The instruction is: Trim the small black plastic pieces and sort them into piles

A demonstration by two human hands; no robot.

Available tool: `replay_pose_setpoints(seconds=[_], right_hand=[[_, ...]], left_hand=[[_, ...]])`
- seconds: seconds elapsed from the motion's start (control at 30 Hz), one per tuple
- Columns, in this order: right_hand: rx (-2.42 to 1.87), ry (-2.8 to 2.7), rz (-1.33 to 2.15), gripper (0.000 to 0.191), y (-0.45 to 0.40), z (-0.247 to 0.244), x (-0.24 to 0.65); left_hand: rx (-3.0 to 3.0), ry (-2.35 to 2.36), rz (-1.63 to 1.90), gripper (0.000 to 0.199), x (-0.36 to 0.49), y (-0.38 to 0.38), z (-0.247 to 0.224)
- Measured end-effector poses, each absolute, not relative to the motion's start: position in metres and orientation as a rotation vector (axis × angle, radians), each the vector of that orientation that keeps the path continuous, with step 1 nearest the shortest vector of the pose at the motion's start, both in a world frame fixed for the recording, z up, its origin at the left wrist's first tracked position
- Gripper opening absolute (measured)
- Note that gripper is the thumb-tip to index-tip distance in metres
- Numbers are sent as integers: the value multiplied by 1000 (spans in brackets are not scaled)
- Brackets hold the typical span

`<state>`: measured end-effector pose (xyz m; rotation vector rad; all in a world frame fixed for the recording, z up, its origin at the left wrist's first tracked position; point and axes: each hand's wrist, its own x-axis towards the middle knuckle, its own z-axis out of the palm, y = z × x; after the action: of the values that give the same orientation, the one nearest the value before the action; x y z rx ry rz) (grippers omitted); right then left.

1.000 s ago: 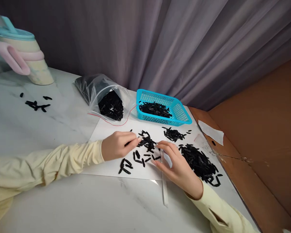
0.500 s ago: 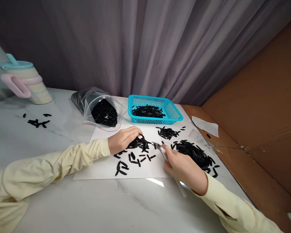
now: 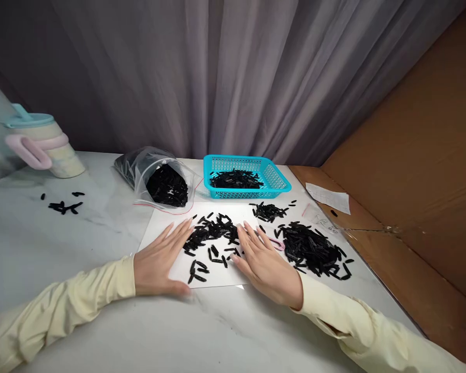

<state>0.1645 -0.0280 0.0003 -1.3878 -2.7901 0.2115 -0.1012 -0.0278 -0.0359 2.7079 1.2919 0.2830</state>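
On a white sheet (image 3: 223,278) lies a spread of small black elongated pieces (image 3: 213,230). My left hand (image 3: 161,261) is flat at the sheet's left side, fingers spread and holding nothing, fingertips beside the pieces. At the right edge of the same spread, my right hand (image 3: 262,261) also lies open, palm down, its fingertips touching or just over the pieces; what is under the palm is hidden. A pink-handled tool (image 3: 278,244) shows partly beyond the right fingers, next to a larger black heap (image 3: 312,248). A smaller heap (image 3: 270,211) sits behind it.
A blue basket (image 3: 246,194) and an open clear bag (image 3: 142,178), both with black pieces, stand at the back. A cup (image 3: 62,147) is at the left, near several loose pieces (image 3: 64,207). Paper (image 3: 328,197) lies at the right by a brown cardboard panel (image 3: 419,129).
My right hand has let go of the tool and opened flat over the sheet. My left hand has moved left and toward me, off the pieces, with its fingers spread.
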Motion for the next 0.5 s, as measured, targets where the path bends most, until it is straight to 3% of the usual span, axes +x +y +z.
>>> replay_pose_setpoints(seconds=[0.1,0.23,0.37,0.5], right_hand=[[-1338,-2746,624,72,-27,3,152],[-1248,-2550,940,74,-18,7,141],[-1242,-2333,895,67,-16,43,153],[-1187,-2349,560,47,-37,87,183]], left_hand=[[2725,1321,241,117,-90,-32,-36],[2670,1342,299,109,-68,-16,-32],[2613,1376,339,105,-54,4,-25],[2617,1348,297,102,-38,13,-14]])
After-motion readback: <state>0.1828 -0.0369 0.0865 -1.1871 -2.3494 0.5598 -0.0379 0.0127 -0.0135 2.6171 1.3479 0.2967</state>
